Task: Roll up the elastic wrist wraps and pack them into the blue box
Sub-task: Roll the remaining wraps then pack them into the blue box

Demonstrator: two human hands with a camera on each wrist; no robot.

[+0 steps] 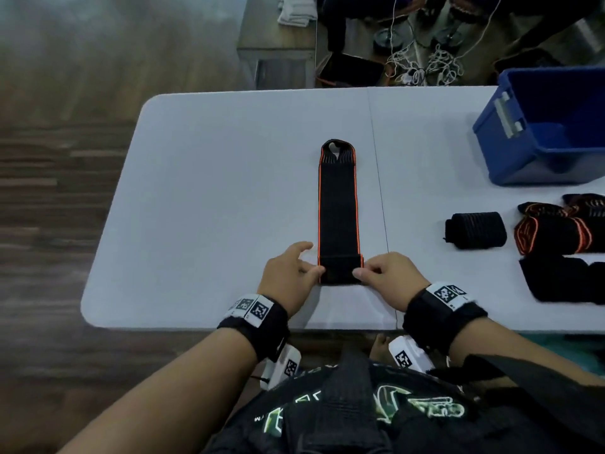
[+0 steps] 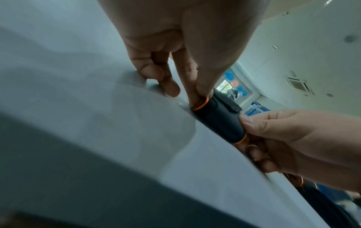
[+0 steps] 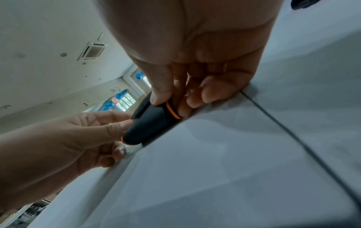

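A black elastic wrist wrap (image 1: 339,204) with orange edges lies stretched out on the white table (image 1: 212,178), its thumb loop at the far end. Its near end is rolled into a small roll (image 1: 340,268) (image 2: 219,118) (image 3: 150,125). My left hand (image 1: 299,268) (image 2: 195,92) pinches the roll's left end between thumb and fingers. At the roll's right end my right hand (image 1: 376,270) (image 3: 170,100) pinches it the same way. The blue box (image 1: 553,126) stands open at the table's far right.
One rolled black wrap (image 1: 474,230) lies right of centre, with more rolled and loose wraps (image 1: 563,234) beyond it toward the right edge. A seam (image 1: 379,191) runs across the table just right of the stretched wrap. Cables and gear lie on the floor behind the table.
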